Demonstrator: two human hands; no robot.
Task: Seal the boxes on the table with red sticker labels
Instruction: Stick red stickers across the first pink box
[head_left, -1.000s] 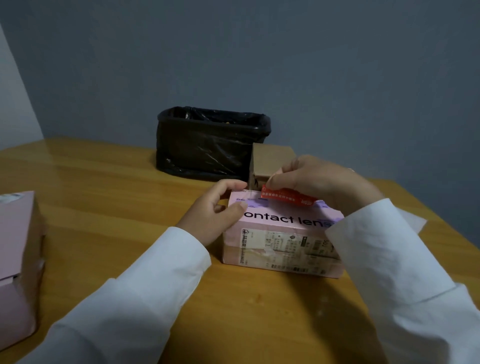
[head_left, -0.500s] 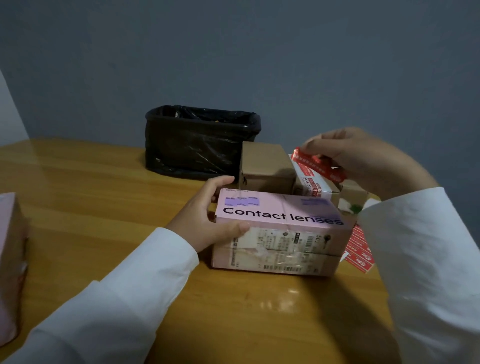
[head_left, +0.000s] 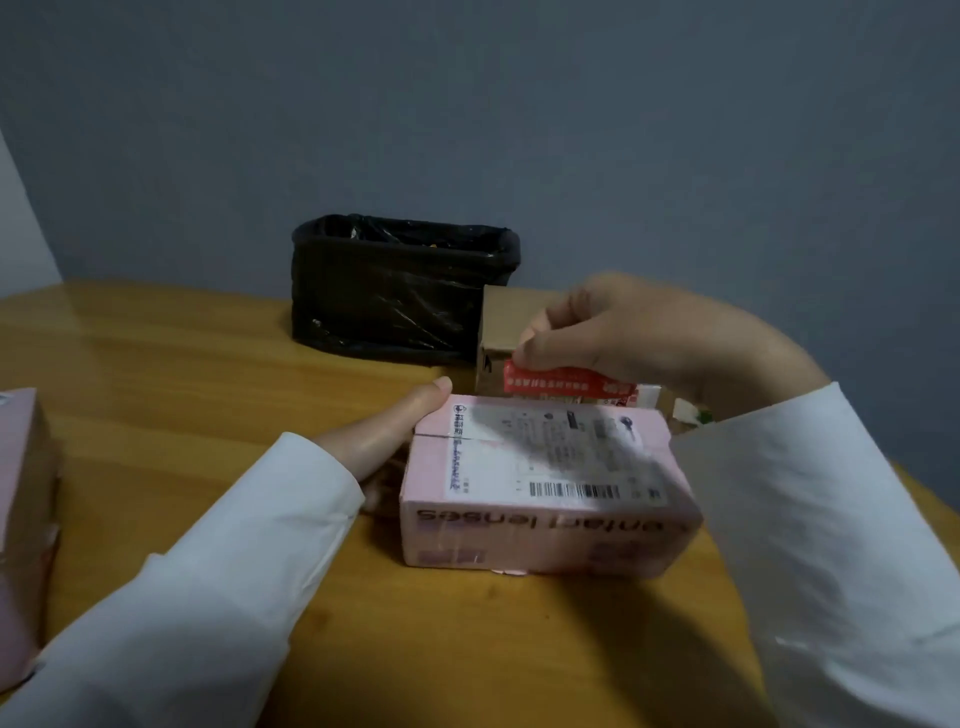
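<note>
Boxes first: you have two pink ones in view and one brown. One pink box (head_left: 545, 483) lies on the wooden table (head_left: 182, 395) right before you, its shipping label and barcode turned up, its "Contact lenses" print upside down on the near side, and a seam running across the far part of its top. A second pink box (head_left: 21, 519) sits at the left edge of the frame, cut off by it and well apart from the first. One brown cardboard box (head_left: 501, 332) stands behind the first pink box, just beside the single black bin (head_left: 400, 291) with its plastic liner.

One red sticker label (head_left: 566, 383) is in the air, above the far edge of the near pink box and in front of the brown one. More red-and-white shows just behind it, too hidden to count.

Your right hand (head_left: 639, 332) hangs over that far edge, fingertips and thumb pinching the sticker's left end. Your left hand (head_left: 384, 436) lies against the left end of the pink box, thumb stretched straight along its top corner; its fingers are hidden, so you cannot tell how they lie. Both sleeves are white.
</note>
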